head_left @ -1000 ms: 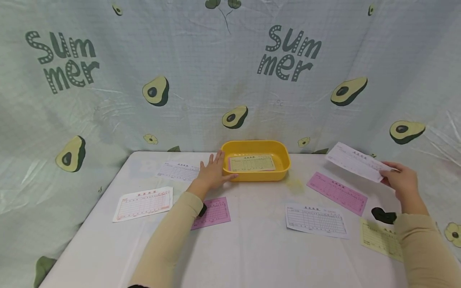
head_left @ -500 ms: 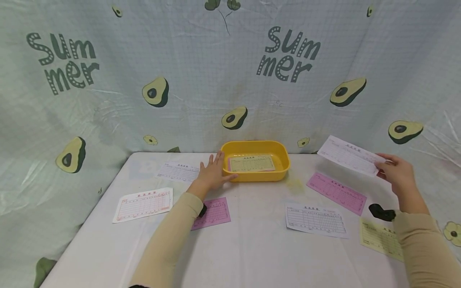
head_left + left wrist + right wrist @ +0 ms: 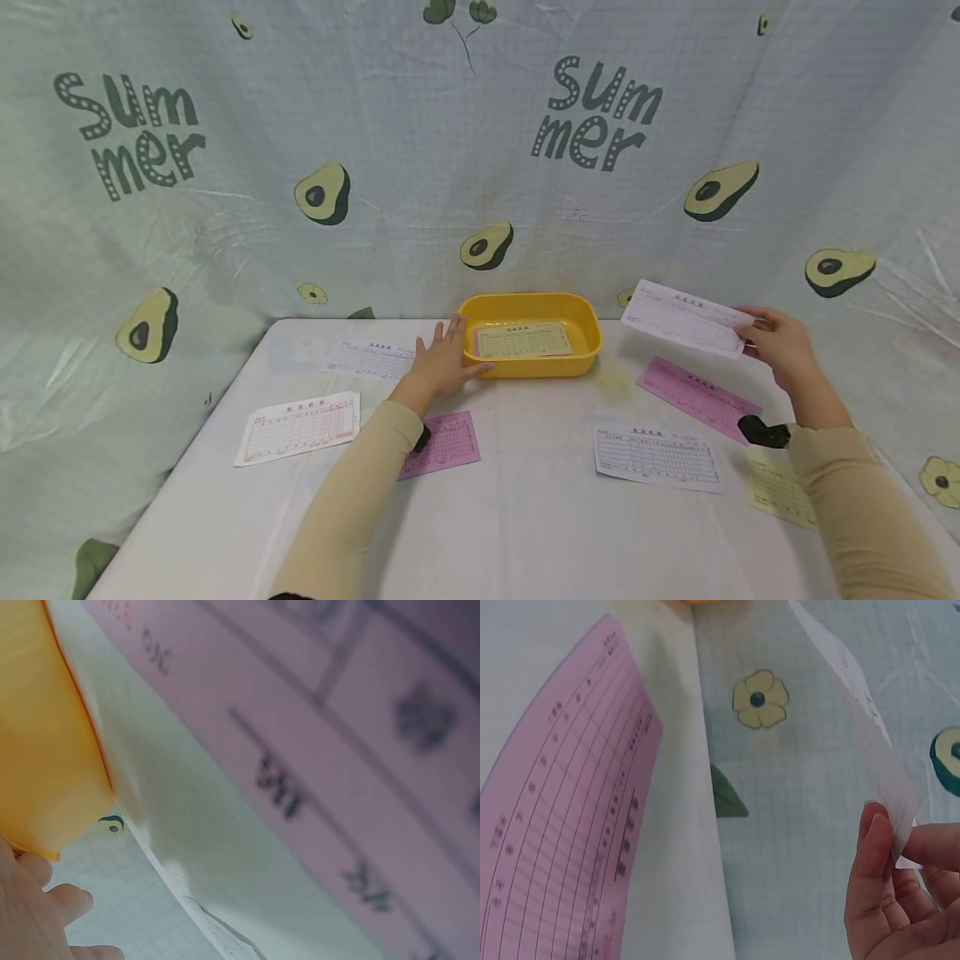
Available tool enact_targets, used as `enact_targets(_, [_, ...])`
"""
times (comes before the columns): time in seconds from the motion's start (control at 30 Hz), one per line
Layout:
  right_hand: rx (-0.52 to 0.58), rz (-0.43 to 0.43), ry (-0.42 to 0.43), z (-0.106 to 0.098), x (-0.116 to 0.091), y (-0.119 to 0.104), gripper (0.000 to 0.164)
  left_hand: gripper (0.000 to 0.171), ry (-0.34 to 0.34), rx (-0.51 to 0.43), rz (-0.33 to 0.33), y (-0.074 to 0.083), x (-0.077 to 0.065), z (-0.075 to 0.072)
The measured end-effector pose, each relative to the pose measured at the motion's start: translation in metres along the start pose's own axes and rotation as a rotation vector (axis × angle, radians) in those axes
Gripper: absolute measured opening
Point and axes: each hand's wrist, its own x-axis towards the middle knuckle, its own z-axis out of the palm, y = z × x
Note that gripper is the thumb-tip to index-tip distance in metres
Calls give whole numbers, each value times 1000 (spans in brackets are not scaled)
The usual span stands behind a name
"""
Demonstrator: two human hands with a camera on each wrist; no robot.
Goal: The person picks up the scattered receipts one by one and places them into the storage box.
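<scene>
My right hand pinches the right end of a white printed receipt slip, held up above the table's back right. The right wrist view shows the thumb and fingertips on the slip's corner. With fingers spread, my left hand rests against the left end of a yellow plastic tray. Inside the tray a yellow slip lies over a pink one, of which only an edge shows. Below the raised slip, a pink slip lies on the table.
A white slip and a yellow slip, partly under the right forearm, lie at right. On the left are a red-printed slip, another white slip and a pink slip by the left wrist. A printed curtain hangs behind.
My right hand has carried the white slip leftward, nearer the tray, raising it a little. The left hand and the tray have stayed in place.
</scene>
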Motion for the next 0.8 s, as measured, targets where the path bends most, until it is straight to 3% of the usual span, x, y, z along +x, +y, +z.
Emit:
enact_targets(0.33, [22, -95, -114, 27, 10, -22, 52, 111, 4, -11, -5, 0, -1, 0])
enact_targets(0.8, [111, -127, -203, 68, 19, -43, 50, 111, 9, -6, -3, -1, 0, 2])
